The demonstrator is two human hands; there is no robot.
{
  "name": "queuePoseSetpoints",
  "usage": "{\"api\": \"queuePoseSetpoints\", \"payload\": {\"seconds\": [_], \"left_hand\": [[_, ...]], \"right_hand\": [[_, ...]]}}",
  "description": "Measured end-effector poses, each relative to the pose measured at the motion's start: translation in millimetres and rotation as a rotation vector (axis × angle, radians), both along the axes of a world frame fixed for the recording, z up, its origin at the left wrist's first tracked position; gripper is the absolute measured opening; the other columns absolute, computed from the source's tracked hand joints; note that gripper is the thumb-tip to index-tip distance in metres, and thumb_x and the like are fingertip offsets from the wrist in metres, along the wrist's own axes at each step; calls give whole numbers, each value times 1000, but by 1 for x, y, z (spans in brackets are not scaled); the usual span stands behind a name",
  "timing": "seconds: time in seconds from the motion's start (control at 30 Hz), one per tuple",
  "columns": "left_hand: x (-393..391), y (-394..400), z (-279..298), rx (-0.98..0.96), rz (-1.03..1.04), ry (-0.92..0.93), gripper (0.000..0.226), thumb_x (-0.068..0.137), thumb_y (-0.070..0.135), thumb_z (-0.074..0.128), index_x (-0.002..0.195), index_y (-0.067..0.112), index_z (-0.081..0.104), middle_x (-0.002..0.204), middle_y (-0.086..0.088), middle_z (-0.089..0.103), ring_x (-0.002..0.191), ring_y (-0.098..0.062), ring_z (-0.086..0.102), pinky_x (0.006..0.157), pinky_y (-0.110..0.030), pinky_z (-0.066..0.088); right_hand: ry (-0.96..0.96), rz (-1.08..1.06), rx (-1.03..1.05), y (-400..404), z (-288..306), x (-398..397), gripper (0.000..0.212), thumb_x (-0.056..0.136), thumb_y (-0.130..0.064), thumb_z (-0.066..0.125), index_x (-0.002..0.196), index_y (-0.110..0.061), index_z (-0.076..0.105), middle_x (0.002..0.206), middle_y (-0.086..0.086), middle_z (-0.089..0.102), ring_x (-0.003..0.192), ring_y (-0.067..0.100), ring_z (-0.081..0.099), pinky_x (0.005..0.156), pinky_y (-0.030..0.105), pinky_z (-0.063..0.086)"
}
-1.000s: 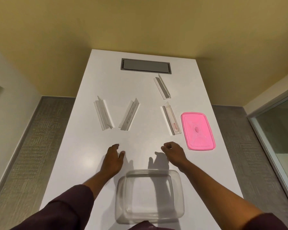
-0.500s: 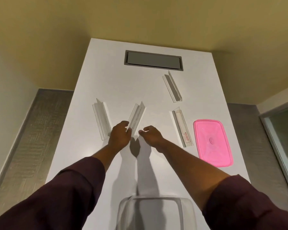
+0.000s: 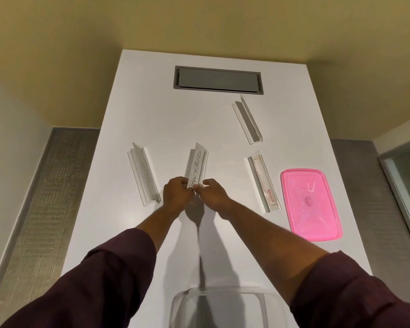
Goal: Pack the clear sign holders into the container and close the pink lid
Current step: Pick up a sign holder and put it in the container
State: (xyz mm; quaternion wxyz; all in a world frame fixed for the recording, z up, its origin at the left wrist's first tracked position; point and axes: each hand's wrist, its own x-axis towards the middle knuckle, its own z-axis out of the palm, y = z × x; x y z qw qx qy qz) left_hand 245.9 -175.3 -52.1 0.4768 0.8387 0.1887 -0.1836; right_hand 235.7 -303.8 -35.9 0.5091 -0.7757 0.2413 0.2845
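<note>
Sign holder [image 3: 195, 165]: centre of white table [image 3: 137, 91], near end lifted
Left hand [image 3: 175, 195]: pinches its near end
Right hand [image 3: 212, 194]: pinches the same end
Pink lid [image 3: 309, 204]: far right
Container [image 3: 180, 306]: near edge

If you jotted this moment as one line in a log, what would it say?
both hands pinch near end of middle sign holder | three holders on table | container empty | pink lid off
</note>
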Motion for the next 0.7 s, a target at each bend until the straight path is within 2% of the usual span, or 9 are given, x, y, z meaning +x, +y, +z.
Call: {"api": "queuePoseSetpoints", "payload": {"seconds": [0.07,0.1,0.17,0.23,0.33,0.43,0.57,0.63,0.7], "left_hand": [[-6,-7,11,-116,79,57,10,79,7,71,84,15,69,91,-2,72,78,-21,70,71,-40,64],[-10,-9,17,-180,104,80,12,79,2,66,81,13,69,86,-4,71,76,-23,69,76,-48,64],[-21,-14,29,-293,109,101,21,75,-6,55,76,9,71,78,-9,76,76,-30,73,80,-51,62],[-37,-19,42,-380,82,109,32,75,-7,52,82,12,77,80,-13,78,81,-34,75,75,-43,63],[-64,-23,58,-472,20,120,29,82,-4,59,90,17,78,88,-5,80,82,-22,75,63,-27,56],[-89,-23,68,-479,-54,96,19,86,1,68,96,16,75,95,-7,79,85,-19,74,71,-29,56],[-117,-26,83,-454,-180,69,19,87,-1,62,102,8,71,96,-10,78,76,-16,71,66,-27,57],[-127,-29,92,-402,-186,64,24,88,-3,56,104,9,70,102,-9,77,84,-18,73,76,-33,60],[-135,-29,101,-277,-165,-1,24,90,1,57,107,13,70,108,-6,75,92,-20,73,80,-30,59]], "right_hand": [[-12,-43,36,-5,4,-5,68,92,-44,63,149,-15,39,135,4,61,106,17,63,69,20,48],[-22,-58,53,-8,7,-8,73,90,-46,64,150,-14,37,135,6,61,114,20,62,79,25,52],[-43,-72,84,-14,13,-15,79,87,-51,68,148,-12,36,127,7,67,118,22,62,94,33,52],[-86,-94,129,-20,19,-25,78,84,-53,74,141,-11,42,112,5,74,110,19,67,91,32,53],[-138,-124,156,-30,29,-43,73,79,-47,82,134,-11,49,115,5,73,104,22,72,95,44,57],[-162,-109,167,-42,39,-69,67,78,-36,85,129,-14,49,110,4,74,94,22,75,90,48,60],[-196,-82,194,-57,50,-102,70,76,-33,88,130,-16,47,111,6,72,96,23,75,90,46,60],[-224,-48,177,-64,58,-116,72,75,-34,88,131,-19,45,115,5,69,100,21,72,89,41,61],[-234,-16,144,-70,64,-128,69,77,-31,87,130,-21,44,116,3,66,99,20,70,84,37,63]]}}
